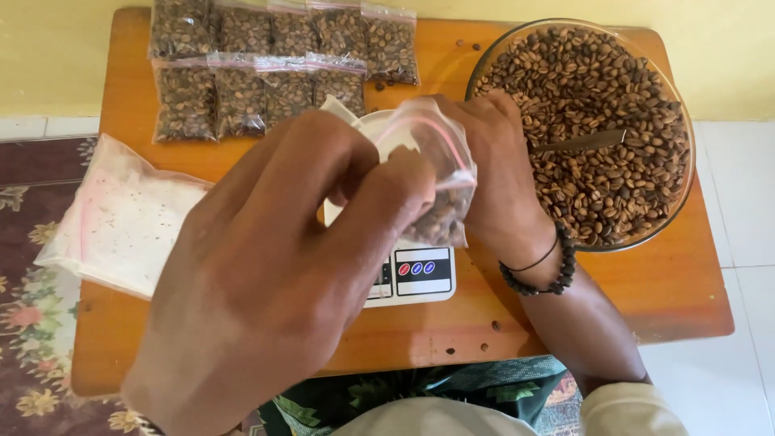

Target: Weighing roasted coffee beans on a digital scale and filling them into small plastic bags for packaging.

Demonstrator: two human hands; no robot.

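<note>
Head view: both hands raised over the scale [416,274], fingers [387,190] pinched on small bean bag [440,190].

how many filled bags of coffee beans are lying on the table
9 filled bags, in two rows at the table's far left: five behind, four in front. The left hand may hide others.

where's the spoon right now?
Head view, right side: the spoon lies in the glass bowl of coffee beans, handle showing and its tip hidden behind the right hand, right of the kitchen scale.
</note>
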